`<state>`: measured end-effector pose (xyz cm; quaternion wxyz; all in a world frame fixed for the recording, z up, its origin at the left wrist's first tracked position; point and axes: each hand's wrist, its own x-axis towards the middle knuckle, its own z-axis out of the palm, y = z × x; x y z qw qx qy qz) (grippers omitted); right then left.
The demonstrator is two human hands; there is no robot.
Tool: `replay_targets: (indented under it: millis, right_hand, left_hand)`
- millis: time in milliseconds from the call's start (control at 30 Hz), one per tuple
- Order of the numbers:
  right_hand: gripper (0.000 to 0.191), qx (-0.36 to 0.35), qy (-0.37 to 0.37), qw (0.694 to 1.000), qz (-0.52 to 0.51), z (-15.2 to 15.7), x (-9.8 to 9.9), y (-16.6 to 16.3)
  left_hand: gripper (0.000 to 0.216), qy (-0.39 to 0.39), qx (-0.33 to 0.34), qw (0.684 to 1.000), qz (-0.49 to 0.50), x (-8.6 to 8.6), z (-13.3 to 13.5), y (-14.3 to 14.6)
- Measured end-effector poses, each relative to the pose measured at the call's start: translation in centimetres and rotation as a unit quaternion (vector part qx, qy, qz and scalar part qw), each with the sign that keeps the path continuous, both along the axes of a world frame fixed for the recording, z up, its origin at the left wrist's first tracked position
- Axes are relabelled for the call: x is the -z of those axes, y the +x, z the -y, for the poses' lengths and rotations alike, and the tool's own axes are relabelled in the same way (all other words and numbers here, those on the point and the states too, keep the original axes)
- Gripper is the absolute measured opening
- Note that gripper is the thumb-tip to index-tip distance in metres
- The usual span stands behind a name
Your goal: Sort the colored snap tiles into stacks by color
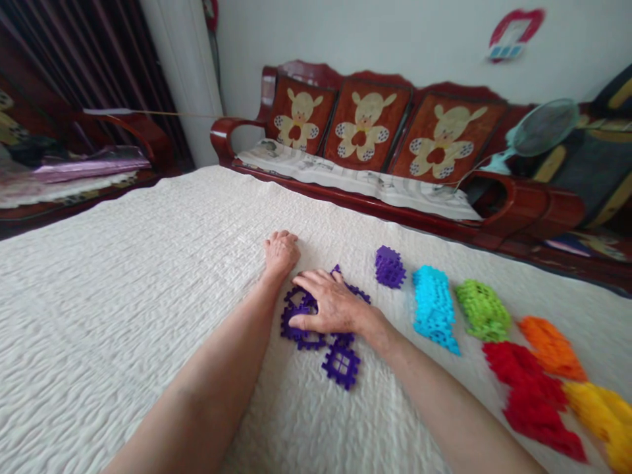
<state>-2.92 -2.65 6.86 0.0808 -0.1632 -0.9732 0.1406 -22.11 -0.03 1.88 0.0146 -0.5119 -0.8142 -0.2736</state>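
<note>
Several flat dark purple interlocking tiles (pixel 340 363) lie scattered on the white quilted cloth (pixel 123 296). My right hand (pixel 330 304) rests palm down on this group, fingers stretched over the tiles and pointing left. My left hand (pixel 280 253) lies just beyond it on the cloth, fingers curled under in a loose fist; what it holds, if anything, is hidden. A small purple cube (pixel 389 266) built of tiles stands to the right.
Piles of tiles run in a row to the right: blue (pixel 433 307), green (pixel 484 309), orange (pixel 552 347), red (pixel 532 397), yellow (pixel 602 413). A red wooden bench (pixel 375 131) with bear cushions stands behind; a fan (pixel 540 128) leans at its right end.
</note>
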Motion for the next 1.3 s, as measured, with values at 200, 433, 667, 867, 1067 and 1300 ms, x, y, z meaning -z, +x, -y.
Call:
replay_targets:
  millis: [200, 433, 667, 867, 1067, 1300]
  right_hand:
    - [0.06, 0.053, 0.006, 0.998, 0.026, 1.8, 0.3, 1.7]
    - [0.046, 0.095, -0.021, 0.995, 0.02, 2.7, -1.2, 6.6]
    - [0.031, 0.179, 0.022, 0.983, -0.028, 0.2, -0.5, 9.9]
    - [0.021, 0.145, 0.032, 0.987, -0.053, 2.8, -2.2, 9.1]
    - [0.044, 0.073, -0.001, 0.997, -0.012, 7.1, -1.4, 7.1]
    - [0.024, 0.061, -0.035, 0.997, -0.034, 6.9, -1.3, 7.2]
  left_hand:
    - [0.037, -0.002, -0.002, 1.0, -0.011, 0.0, 0.1, 0.2]
    - [0.037, -0.025, 0.049, 0.997, -0.048, -1.0, -0.1, 2.4]
    - [0.035, -0.01, 0.193, 0.98, -0.051, -0.4, -1.1, 3.7]
    - [0.032, -0.003, 0.27, 0.96, -0.069, -0.8, -0.5, 4.0]
    - [0.032, -0.013, 0.271, 0.959, -0.076, -1.0, -0.3, 4.3]
    - [0.032, -0.001, 0.275, 0.957, -0.096, -0.4, -0.5, 4.4]
